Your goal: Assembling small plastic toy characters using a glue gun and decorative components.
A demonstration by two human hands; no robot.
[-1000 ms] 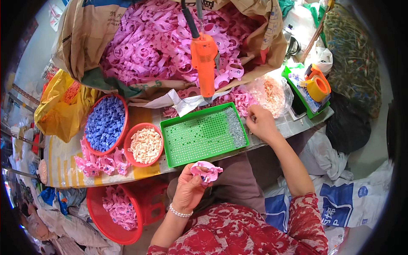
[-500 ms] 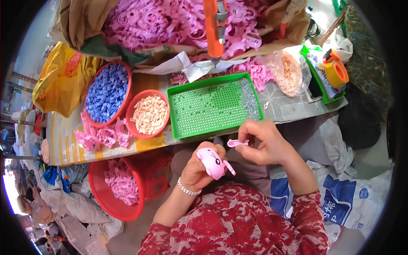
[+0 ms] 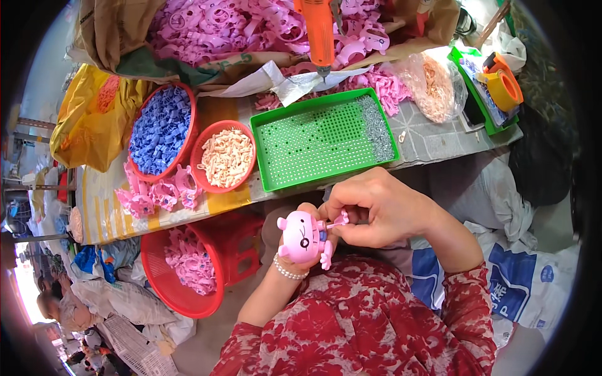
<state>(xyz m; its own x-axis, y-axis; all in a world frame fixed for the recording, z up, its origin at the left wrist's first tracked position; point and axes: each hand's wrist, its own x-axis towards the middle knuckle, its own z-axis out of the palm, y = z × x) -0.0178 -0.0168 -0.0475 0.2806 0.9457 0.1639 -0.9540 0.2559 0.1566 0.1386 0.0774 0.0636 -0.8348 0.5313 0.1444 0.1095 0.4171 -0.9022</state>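
A pink plastic toy body (image 3: 301,237) with round ears and a printed animal face lies in my left hand (image 3: 305,210), whose fingers wrap round it from behind. A bit of blue shows in an opening on its right side. My right hand (image 3: 379,210) pinches a small pink plastic part (image 3: 339,219) between thumb and fingertips, right at that opening. Whether the part touches the body I cannot tell. Both hands are just below the table's front edge, in front of the green perforated tray (image 3: 263,182), which holds small metal screws (image 3: 377,131).
An orange electric screwdriver (image 3: 317,37) hangs over a sack of pink parts (image 3: 232,31). Red bowls hold blue pieces (image 3: 160,128) and cream pieces (image 3: 226,160). Pink parts (image 3: 164,193) lie at the table's left. A red basket (image 3: 213,301) stands below; yellow tape (image 3: 503,91) sits at right.
My left hand has turned the toy body so its face and side opening show. My right hand has brought the small pink part left, up to the opening. The whole view has shifted slightly.
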